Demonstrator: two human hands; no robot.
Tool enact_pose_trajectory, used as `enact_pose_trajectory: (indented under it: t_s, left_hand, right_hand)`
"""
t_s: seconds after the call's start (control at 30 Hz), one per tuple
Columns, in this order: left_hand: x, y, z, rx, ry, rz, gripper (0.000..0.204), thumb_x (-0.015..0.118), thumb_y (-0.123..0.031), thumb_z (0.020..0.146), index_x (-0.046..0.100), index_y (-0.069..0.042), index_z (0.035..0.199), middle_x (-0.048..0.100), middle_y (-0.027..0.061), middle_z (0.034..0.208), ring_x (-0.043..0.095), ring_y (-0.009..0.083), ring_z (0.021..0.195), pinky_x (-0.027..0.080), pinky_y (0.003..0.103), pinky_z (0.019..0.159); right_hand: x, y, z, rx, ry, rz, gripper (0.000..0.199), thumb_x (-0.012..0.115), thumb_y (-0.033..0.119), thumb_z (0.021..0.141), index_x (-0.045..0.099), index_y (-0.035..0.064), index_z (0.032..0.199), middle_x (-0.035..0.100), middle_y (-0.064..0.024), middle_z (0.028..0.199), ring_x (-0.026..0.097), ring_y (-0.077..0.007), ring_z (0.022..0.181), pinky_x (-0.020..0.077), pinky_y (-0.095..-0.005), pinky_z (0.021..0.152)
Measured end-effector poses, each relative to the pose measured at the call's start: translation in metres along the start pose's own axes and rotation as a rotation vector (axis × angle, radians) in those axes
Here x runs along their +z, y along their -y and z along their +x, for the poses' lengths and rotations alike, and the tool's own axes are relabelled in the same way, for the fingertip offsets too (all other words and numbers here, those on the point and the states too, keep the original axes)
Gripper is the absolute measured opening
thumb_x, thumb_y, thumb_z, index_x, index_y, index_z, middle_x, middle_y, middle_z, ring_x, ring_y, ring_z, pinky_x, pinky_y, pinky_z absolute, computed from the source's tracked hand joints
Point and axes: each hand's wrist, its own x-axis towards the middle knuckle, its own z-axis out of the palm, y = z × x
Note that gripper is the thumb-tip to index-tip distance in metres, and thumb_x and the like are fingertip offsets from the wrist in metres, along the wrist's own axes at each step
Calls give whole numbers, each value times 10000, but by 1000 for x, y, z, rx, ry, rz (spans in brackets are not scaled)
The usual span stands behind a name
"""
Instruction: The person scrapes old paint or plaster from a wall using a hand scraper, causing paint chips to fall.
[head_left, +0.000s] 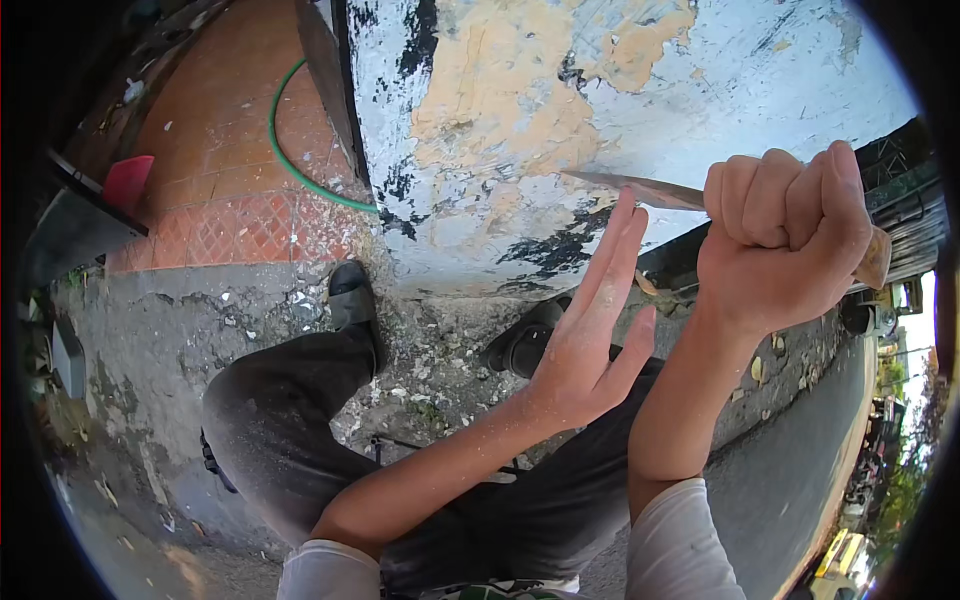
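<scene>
At the right of the frame our right hand [785, 235] is closed in a fist on the scraper [640, 188]; it seems light, stiff and thin-edged, best held by its handle. Our left hand [590, 340] is open, empty

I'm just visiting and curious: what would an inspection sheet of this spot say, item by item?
Surface: wall, white paint peeling to bare yellowish patches.
Job's things: scraper blade, flat metal, its tip at the wall.
Clutter: paint flakes on cracked ground.
Grippers: right hand fisted round the scraper handle; left hand open, fingers straight, holding nothing.
Cables: green hose curving over red tiles.
Surroundings: black shoes, dark dusty trousers, street at right.
</scene>
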Motion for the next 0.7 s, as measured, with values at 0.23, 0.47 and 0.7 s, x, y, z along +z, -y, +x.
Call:
enact_pose_trajectory:
  t_s: [0.23,0.47,0.7]
  left_hand:
    - [-14,-12,10,36,77,110,677,402,17,913,74,55,1505,15,238,1583,56,349,1469,142,413,1164]
    - [-2,-12,11,14,2,21,702,392,40,870,80,68,1499,22,278,1569,61,377,1464,151,413,1163]
    - [1,-4,7,-31,-75,-49,707,390,15,877,41,99,1486,51,289,1563,79,368,1464,107,406,1170]
  right_hand:
    - [7,0,-3,-40,-58,-16,424,359,220,966,212,162,572,205,27,441,89,-85,426,126,-293,416]
    - [4,5,8,-18,100,8,431,351,207,956,191,154,559,195,25,448,94,-88,430,134,-302,427]
    - [0,13,7,25,274,1,401,331,215,955,205,160,578,187,24,457,94,-96,430,138,-301,425]
